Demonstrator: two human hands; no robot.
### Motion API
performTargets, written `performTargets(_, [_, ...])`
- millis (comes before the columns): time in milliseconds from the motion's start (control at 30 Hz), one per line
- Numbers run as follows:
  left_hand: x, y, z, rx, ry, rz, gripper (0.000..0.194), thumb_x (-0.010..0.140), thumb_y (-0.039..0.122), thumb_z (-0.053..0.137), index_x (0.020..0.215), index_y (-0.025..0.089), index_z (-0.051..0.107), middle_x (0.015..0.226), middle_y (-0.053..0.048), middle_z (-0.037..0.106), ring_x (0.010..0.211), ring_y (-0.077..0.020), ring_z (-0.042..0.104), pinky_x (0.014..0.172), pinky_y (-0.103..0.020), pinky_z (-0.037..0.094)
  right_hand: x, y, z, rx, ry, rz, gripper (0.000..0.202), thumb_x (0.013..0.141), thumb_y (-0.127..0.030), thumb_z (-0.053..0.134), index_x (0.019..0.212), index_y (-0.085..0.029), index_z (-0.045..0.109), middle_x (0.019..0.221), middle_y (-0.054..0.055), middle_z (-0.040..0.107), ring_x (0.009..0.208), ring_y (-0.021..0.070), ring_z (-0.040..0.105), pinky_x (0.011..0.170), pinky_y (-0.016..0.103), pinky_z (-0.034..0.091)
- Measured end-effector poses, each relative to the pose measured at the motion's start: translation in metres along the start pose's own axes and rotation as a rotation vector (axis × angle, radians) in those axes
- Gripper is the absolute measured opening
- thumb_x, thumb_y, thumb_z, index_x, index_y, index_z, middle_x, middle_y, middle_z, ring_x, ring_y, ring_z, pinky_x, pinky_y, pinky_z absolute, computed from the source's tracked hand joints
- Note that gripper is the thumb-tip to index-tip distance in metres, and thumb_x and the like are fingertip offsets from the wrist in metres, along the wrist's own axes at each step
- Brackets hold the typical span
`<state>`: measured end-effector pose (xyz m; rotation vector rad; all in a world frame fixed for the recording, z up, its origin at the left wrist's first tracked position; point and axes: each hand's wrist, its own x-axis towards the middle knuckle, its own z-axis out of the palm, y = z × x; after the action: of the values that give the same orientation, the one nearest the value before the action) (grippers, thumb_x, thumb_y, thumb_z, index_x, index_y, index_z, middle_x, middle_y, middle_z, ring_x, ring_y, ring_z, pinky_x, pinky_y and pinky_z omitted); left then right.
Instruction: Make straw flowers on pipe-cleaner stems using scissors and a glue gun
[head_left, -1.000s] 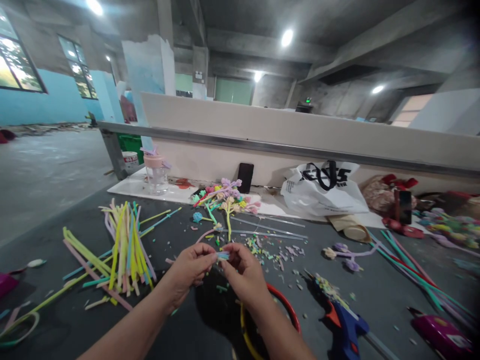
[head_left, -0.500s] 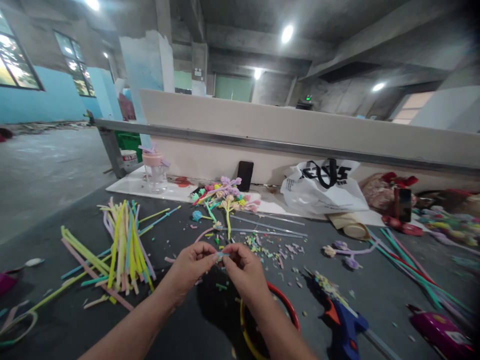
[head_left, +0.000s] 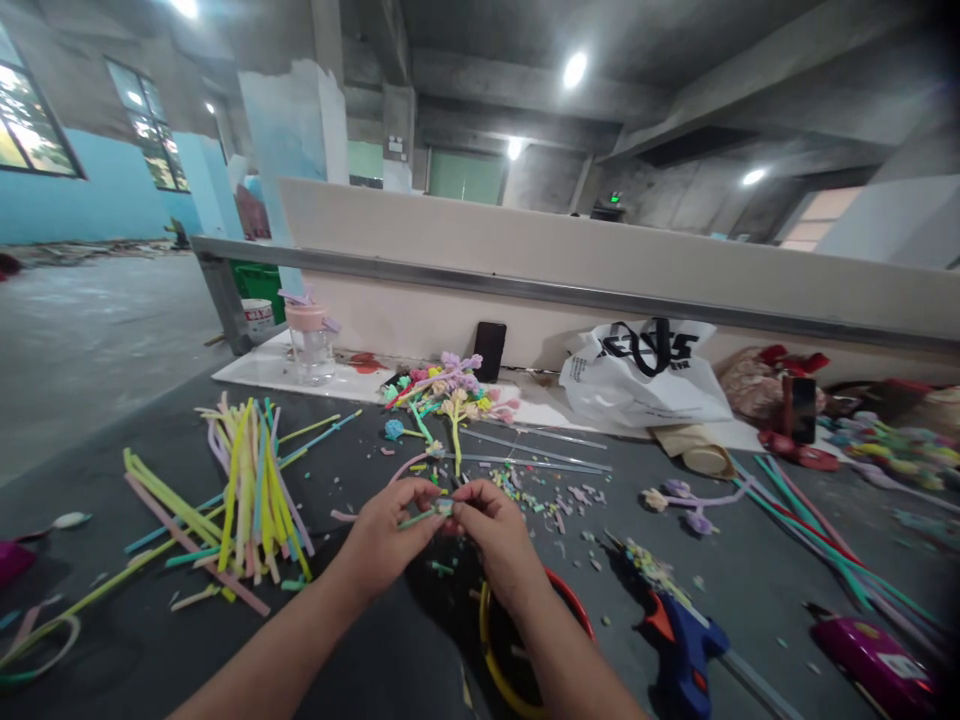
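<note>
Your forearms reach up from the bottom edge and converge just below the centre of the frame, where your two hands meet, thumbs and fingers bent inward, fingertips almost together. Your left hand (head_left: 394, 530) pinches a pale green strip (head_left: 415, 520) between thumb and fingers; a small pale piece (head_left: 445, 507) sits at its right end, between both sets of fingertips. Your right hand (head_left: 495, 530) has its fingertips at that piece, but you cannot tell whether they grip or only touch it.

The dark counter (head_left: 360, 660) is littered with coloured scraps (head_left: 517, 490) just beyond your hands. A heap of pastel sticks (head_left: 255, 495) lies at centre left, a cluster of flowers (head_left: 454, 385) above centre, and a blue glue gun (head_left: 690, 650) at lower right. A red and yellow rim (head_left: 577, 600) shows beneath your right forearm.

A white partition (head_left: 525, 235) spans the middle of the frame; behind it are a grey concrete ceiling (head_left: 487, 40) with lights and, at upper left, windows above a blue wall (head_left: 105, 190).
</note>
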<state>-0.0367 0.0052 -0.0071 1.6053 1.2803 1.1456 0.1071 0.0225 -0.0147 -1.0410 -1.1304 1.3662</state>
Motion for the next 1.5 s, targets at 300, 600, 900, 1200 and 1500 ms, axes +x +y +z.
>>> performTargets(300, [-0.004,0.001,-0.004,0.282,0.030,0.257,0.011,0.077,0.023,0.052,0.076,0.021,0.063,0.077,-0.003,0.064,0.075,-0.0167,0.057,0.070,-0.026,0.040,-0.005,-0.005,0.005,0.067,-0.013,0.024,0.011,0.059,-0.017,0.063,0.066,-0.018,0.055,0.050,-0.007,0.057,0.045,0.0099,0.054,0.050,0.022,0.042])
performTargets(600, [-0.004,-0.002,-0.002,0.284,0.038,0.235,0.013,0.076,0.026,0.051,0.074,0.023,0.063,0.077,-0.004,0.064,0.076,-0.0183,0.057,0.071,-0.028,0.039,-0.003,-0.003,0.006,0.056,0.000,0.041,0.009,0.057,-0.013,0.059,0.064,-0.018,0.055,0.045,-0.007,0.056,0.042,0.0101,0.052,0.049,0.023,0.042])
performTargets(900, [-0.001,0.003,0.000,0.071,0.003,0.042,0.011,0.072,0.027,0.056,0.069,0.018,0.062,0.067,-0.001,0.060,0.064,-0.0137,0.053,0.062,-0.024,0.038,0.000,0.001,-0.002,0.090,-0.040,0.042,0.014,0.063,-0.026,0.064,0.071,-0.017,0.057,0.049,-0.005,0.055,0.040,0.0092,0.051,0.042,0.020,0.040])
performTargets(1200, [0.001,-0.006,-0.011,-0.717,-0.257,-0.503,0.029,0.067,0.037,0.066,0.069,0.014,0.049,0.062,0.006,0.045,0.037,0.0022,0.023,0.036,-0.015,0.006,-0.006,-0.005,0.000,0.144,-0.129,-0.045,0.022,0.068,-0.026,0.065,0.088,-0.018,0.060,0.068,-0.003,0.056,0.053,0.0087,0.050,0.051,0.023,0.048])
performTargets(1500, [0.000,-0.001,-0.005,-0.673,-0.264,-0.508,0.030,0.072,0.043,0.059,0.075,0.016,0.049,0.063,0.004,0.051,0.038,0.0001,0.032,0.034,-0.013,0.013,-0.002,-0.001,-0.004,0.057,-0.130,-0.040,0.016,0.064,-0.024,0.069,0.075,-0.016,0.062,0.055,-0.004,0.058,0.049,0.0089,0.052,0.049,0.022,0.048])
